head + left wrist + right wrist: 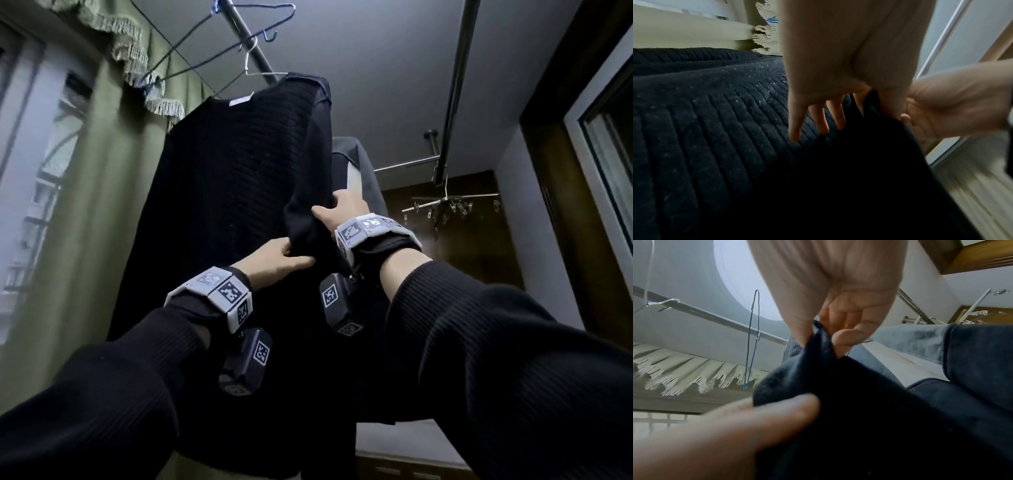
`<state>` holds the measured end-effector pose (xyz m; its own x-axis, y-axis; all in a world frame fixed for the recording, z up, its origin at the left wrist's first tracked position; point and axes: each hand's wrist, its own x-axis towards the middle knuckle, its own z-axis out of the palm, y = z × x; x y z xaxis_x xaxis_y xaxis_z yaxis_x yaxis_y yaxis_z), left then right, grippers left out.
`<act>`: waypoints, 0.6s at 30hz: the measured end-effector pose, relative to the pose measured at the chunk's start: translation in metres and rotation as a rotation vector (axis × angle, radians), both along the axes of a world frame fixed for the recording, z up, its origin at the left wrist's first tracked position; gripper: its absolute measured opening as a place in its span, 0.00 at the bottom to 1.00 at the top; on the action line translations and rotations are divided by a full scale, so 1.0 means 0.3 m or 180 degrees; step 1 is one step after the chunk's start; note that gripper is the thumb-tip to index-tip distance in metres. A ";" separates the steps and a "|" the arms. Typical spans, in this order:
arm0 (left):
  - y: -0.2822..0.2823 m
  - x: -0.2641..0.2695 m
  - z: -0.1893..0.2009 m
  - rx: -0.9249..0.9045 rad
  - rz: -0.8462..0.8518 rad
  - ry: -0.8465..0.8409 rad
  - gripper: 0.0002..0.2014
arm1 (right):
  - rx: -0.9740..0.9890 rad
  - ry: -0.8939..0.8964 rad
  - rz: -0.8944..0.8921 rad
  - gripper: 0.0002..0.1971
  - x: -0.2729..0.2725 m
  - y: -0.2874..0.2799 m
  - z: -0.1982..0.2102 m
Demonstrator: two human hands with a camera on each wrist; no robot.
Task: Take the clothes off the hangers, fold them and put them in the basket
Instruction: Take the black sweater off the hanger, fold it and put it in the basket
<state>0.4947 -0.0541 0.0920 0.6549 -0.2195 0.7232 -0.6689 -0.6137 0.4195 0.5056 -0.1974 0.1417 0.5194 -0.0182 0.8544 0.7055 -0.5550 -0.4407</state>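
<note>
A black ribbed sweater [222, 178] hangs on a white wire hanger [255, 70] from the overhead rail [250, 44]. Its right sleeve [308, 205] is bunched between both hands. My left hand [281, 257] pinches the sleeve fabric from below, thumb on top; in the left wrist view its other fingers [816, 116] lie spread on the ribbed knit [705, 129]. My right hand [342, 209] grips the sleeve just above, and the right wrist view shows thumb and fingers [842, 339] pinching the dark cloth [838, 386]. A grey and dark garment [359, 171] hangs behind. No basket is in view.
Empty wire hangers [219, 41] hang on the rail at the upper left. A green fringed curtain [113, 154] covers the window on the left. A second rail [455, 85] holds a peg rack [452, 205] at the right, near a dark wooden door frame [548, 171].
</note>
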 end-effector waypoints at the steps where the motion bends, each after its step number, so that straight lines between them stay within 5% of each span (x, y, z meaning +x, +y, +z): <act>1: -0.003 -0.009 0.015 -0.0233 -0.0132 0.0083 0.06 | -0.0080 -0.0116 0.0028 0.13 0.021 0.004 0.000; 4: -0.017 -0.029 0.112 -0.1212 -0.0345 0.0336 0.10 | 0.0008 -0.0179 0.0681 0.04 0.085 0.022 0.004; 6: -0.031 -0.038 0.195 -0.1210 -0.0238 -0.0091 0.13 | -0.0013 -0.0108 0.1278 0.05 0.106 0.019 0.007; 9: -0.039 0.010 0.297 -0.0893 0.0190 -0.0727 0.37 | -0.0335 -0.0186 0.1653 0.10 0.119 -0.004 0.013; 11: -0.053 0.031 0.317 -0.0483 0.0378 -0.0978 0.26 | -0.0319 -0.0136 0.1714 0.08 0.130 -0.015 0.049; 13: -0.055 0.062 0.309 -0.0281 0.0643 -0.1222 0.18 | 0.0085 -0.0001 0.1678 0.20 0.153 -0.026 0.109; 18: -0.020 0.156 0.286 -0.0158 0.0749 -0.1338 0.19 | 0.1088 -0.0596 0.1442 0.20 0.208 -0.010 0.250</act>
